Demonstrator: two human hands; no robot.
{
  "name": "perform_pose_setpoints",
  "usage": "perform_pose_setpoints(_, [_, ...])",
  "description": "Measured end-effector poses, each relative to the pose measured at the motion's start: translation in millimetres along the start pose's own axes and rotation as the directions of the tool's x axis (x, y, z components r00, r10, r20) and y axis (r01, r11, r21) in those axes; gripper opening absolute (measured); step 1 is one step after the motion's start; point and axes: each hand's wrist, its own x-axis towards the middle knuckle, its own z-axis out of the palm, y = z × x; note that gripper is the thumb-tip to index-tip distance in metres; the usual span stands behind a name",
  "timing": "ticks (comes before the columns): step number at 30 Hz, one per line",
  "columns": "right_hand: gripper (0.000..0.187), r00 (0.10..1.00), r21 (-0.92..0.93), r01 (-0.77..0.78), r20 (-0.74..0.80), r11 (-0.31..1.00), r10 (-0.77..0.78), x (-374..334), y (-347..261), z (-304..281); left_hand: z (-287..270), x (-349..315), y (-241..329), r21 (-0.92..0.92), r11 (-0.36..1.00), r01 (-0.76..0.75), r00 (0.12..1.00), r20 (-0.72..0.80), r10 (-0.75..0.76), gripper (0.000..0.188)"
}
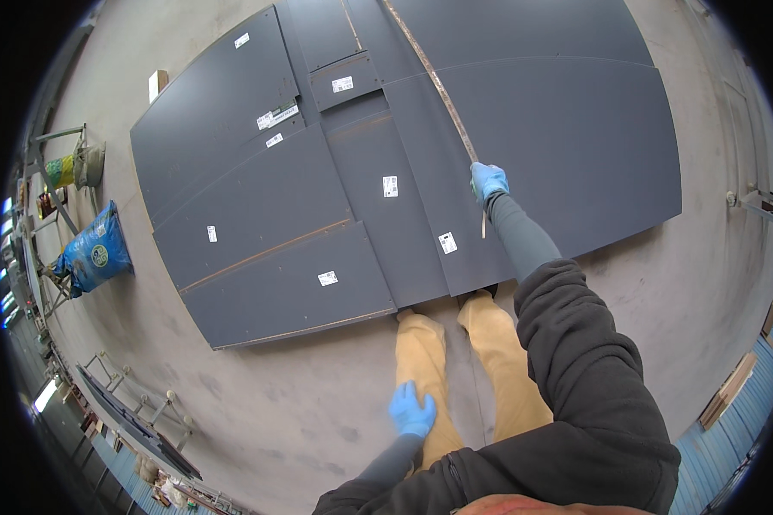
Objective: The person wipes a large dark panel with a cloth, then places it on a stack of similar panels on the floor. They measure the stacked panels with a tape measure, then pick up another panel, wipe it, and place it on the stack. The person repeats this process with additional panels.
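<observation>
My right hand (489, 179), in a light blue glove, is closed around a long, thin, mottled brown strip (442, 90) near its lower end. The strip runs up and away past the top of the view; a short tail sticks out below my fist. Under it lie several large dark grey panels (567, 163), overlapping in a broad stack, with small white labels on some of them. My left hand (412, 410), also gloved in blue, rests against my left leg (422, 343) with its fingers apart, holding nothing.
To the left, a blue bag (97, 251) and a yellow-green bag (60, 172) hang by a metal frame. A wheeled rack (137, 421) with dark panels stands at the lower left. Wooden boards (728, 390) lie on blue corrugated sheeting at the right.
</observation>
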Motion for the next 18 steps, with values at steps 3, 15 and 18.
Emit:
perform_pose_setpoints(3, [0.019,1.0,0.009,-0.022,-0.005,1.0,0.022,-2,22,13,-5,6,2,-0.03,0.999,0.013,0.999,0.035,-0.012,0.054])
perform_pose_setpoints(15, [0.048,0.992,-0.004,-0.124,0.032,0.992,0.124,-25,36,33,-8,16,-2,-0.041,0.999,0.016,0.997,0.074,-0.013,0.054])
perform_pose_setpoints(18, [0.054,0.995,-0.109,-0.065,-0.083,0.992,0.056,-36,31,36,-8,17,-2,-0.047,0.999,0.026,0.996,0.089,-0.021,0.055])
